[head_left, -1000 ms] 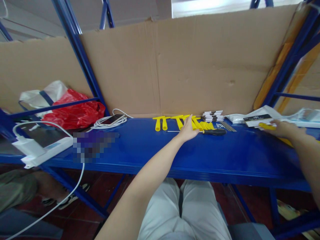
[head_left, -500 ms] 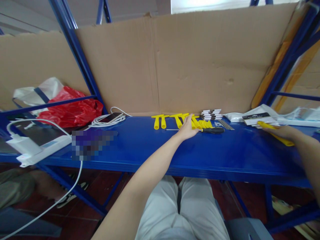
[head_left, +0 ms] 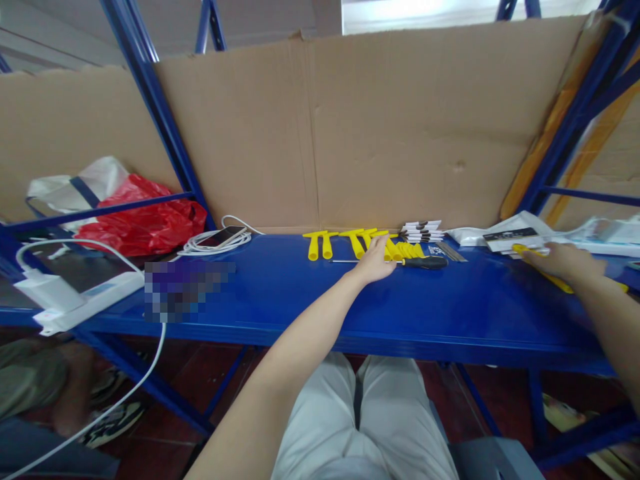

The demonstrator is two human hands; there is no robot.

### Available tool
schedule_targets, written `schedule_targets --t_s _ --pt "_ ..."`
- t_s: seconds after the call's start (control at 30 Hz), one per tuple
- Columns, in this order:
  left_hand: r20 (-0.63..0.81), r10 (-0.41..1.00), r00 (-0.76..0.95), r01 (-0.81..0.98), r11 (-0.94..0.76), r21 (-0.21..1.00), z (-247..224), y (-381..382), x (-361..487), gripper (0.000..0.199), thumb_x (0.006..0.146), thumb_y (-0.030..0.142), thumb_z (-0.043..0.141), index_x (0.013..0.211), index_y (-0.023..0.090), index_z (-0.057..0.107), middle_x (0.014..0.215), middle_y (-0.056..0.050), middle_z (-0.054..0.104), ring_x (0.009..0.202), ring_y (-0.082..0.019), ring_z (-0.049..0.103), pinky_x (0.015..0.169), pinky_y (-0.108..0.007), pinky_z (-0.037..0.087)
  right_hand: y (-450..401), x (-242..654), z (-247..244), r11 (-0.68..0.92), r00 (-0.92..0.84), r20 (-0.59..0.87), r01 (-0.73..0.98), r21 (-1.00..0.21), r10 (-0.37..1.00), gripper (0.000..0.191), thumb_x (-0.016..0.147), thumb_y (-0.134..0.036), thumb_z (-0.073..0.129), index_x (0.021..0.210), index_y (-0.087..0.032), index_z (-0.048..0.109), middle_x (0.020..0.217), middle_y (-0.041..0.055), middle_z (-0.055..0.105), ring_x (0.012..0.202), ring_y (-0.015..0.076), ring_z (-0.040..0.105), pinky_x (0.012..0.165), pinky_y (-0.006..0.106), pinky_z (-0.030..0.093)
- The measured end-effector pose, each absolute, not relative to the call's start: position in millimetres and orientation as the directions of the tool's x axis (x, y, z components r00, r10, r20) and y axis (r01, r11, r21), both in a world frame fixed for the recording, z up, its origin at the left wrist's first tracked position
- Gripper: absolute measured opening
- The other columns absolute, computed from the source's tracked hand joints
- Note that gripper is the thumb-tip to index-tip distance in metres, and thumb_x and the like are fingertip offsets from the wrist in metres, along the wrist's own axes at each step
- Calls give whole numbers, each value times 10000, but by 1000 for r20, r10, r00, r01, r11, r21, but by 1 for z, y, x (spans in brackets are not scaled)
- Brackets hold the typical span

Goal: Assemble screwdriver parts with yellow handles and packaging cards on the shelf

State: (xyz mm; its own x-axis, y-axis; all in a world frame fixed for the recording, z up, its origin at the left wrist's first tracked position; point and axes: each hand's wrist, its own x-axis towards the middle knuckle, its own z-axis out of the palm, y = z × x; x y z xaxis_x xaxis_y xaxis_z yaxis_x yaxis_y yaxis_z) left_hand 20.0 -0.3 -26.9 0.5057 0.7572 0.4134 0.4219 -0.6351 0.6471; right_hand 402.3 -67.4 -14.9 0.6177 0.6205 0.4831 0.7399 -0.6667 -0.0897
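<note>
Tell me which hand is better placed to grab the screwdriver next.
Probably the left hand: it is close by the screwdriver, partly hiding it, while the right hand is farther off, at a yellow tool.

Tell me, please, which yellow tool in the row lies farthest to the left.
It is the yellow tool at the end nearest the phone; every other tool in that row lies to its right.
</note>
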Motion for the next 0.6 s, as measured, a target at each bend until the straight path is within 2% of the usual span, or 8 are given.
schedule_targets --t_s 0.07,0.13,0.23,0.43,0.53,0.6 --pt "420 752 508 446 -647 619 -26 0 20 703 764 162 589 1422 109 346 1499 -182 324 1380 -251 346 1107 -366 353 -69 379 -5 -627 598 452 772 -103 662 503 859 -427 464 1180 -76 628 1159 270 598 1015 348 576 735 437 411" --pt "420 750 511 477 -654 587 -25 0 20 655 774 154 574 1399 111 384 1483 -172 359 1359 -240 381 1098 -355 367 -66 355 7 -549 543 510 821 -156 667 475 864 -344 441 1204 -56 605 1205 276 576 1057 345 557 760 418 412" --pt "425 742 518 527 -668 525 -25 0 21 547 795 146 552 1336 120 477 1422 -153 459 1289 -239 471 1081 -366 394 -56 318 25 -419 500 600 863 -283 625 380 845 -261 444 1099 -62 645 1110 249 629 1033 317 572 793 375 415" --pt "479 686 547 568 -725 389 -23 -2 21 407 820 114 518 1220 109 597 1283 -124 602 1156 -208 585 1049 -330 425 -32 256 46 -174 543 642 819 -546 541 302 821 -174 457 1006 -74 673 1009 195 675 967 264 609 857 320 424" --pt "507 648 568 571 -754 324 -19 -6 18 348 844 124 495 1159 108 644 1223 -109 646 1158 -196 581 1046 -309 415 -23 241 35 -63 521 649 804 -592 554 278 809 -173 460 956 -90 681 953 172 688 903 244 629 823 307 448" --pt "516 636 574 585 -759 284 -14 -7 14 333 856 134 479 1133 118 663 1205 -100 659 1153 -194 582 1042 -307 415 -18 239 21 -23 448 649 833 -552 615 236 788 -179 486 899 -117 685 889 143 694 847 233 639 791 304 465"
